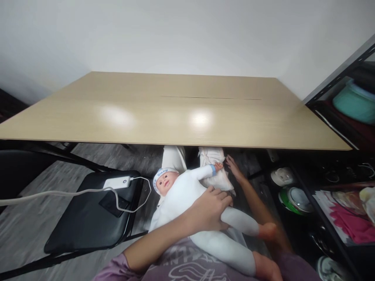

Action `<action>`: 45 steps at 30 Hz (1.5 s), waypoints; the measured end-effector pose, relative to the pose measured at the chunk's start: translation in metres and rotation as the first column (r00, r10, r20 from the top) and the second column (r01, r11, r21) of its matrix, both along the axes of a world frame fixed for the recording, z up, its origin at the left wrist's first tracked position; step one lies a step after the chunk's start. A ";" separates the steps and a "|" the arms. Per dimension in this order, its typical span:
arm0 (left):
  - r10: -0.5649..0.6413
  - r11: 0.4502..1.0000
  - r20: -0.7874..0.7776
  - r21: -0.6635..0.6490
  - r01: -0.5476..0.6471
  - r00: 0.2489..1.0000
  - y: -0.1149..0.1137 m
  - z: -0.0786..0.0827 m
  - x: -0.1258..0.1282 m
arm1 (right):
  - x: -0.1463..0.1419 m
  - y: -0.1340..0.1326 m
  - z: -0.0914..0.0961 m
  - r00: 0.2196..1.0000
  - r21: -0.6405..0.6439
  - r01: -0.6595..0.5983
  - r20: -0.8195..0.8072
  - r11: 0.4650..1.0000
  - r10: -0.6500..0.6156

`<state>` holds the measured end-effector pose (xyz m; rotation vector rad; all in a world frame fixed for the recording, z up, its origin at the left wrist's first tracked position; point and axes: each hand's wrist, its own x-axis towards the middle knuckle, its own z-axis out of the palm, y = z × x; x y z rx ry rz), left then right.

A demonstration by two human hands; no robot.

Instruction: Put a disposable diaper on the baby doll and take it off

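A baby doll [184, 191] in a white suit and a white-and-blue cap lies on its back across my lap, head to the left and bare feet to the lower right. My left hand [212, 207] rests over its hip, fingers curled around the body. Beyond the doll's outstretched arm, a pale, ruffled folded thing that looks like a diaper [212, 156] lies on my knee, partly under the table edge. My right hand [234, 168] is just right of it, fingers apart; whether they touch it I cannot tell.
A wooden table [175, 121] stands ahead against a white wall. At left, a black folding chair [84, 222] carries a white power bank [117, 182] with a cable and a dark phone [114, 203]. To the right, a black shelf holds a teal container [356, 101] and a pink cloth [351, 222].
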<state>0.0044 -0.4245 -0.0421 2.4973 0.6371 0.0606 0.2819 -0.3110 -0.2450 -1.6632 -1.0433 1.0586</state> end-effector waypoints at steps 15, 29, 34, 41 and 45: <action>-0.121 0.966 0.089 0.241 0.097 0.989 -0.004 -0.018 -0.003 | -0.059 -0.063 0.137 0.755 0.308 -0.585 0.546 0.751 0.364; 0.565 0.662 0.646 0.017 -0.750 0.513 -0.090 -0.073 -0.145 | -0.133 -0.051 0.174 0.552 0.209 -0.784 0.665 0.584 0.503; 0.865 0.450 0.389 -0.322 -0.833 0.317 -0.099 -0.115 -0.174 | -0.133 -0.072 0.193 0.803 0.549 -0.593 0.456 0.589 0.383; 0.871 0.492 0.293 -0.485 -0.723 0.395 -0.044 -0.050 -0.158 | -0.100 -0.083 0.231 0.879 0.637 -0.436 0.452 0.635 0.150; 0.804 0.594 0.239 -0.367 -0.716 0.544 0.013 0.001 -0.153 | -0.069 -0.077 0.249 0.823 0.503 -0.344 0.568 0.793 -0.003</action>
